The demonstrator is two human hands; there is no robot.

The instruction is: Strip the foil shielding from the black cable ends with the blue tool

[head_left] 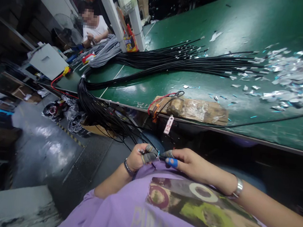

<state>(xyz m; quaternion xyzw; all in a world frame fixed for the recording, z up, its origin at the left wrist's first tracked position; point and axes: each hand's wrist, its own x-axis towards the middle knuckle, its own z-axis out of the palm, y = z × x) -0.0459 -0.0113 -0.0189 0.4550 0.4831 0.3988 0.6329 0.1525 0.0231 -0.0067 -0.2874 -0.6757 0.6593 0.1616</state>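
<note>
Hands: The left hand [136, 159] and right hand [189, 162] meet fingertip to fingertip low over the lap of a purple printed shirt [183, 218], just below the bench edge.
Grip: Both hands are closed to a fine pinch on the end of a thin black wire [158, 157]. The left wears grey finger cots [149, 157] and the right a blue finger cot [172, 162].
Where it lies: The wire end sits between the two pinches, at 3 o'clock from the left hand and 9 o'clock from the right. Neither hand is clearly nearer.
Axis: The pinched piece looks to run roughly 9 to 3 o'clock, its free tip towards the right hand. It is too small to be sure.
Source: Strands trail off at 10 o'clock to a thick bundle of long black wires [95, 107], which hangs over the edge of the green-topped workbench [259, 16] and fans out towards 2 o'clock.
On the bench: A taped brown cardboard block [195, 110] lies at 12 o'clock from the hands, and silvery foil scraps [288, 73] at 2 o'clock.
Beyond: A co-worker in a white shirt [95, 28] sits at the far end, beside a grey cable bundle [106, 51].
</note>
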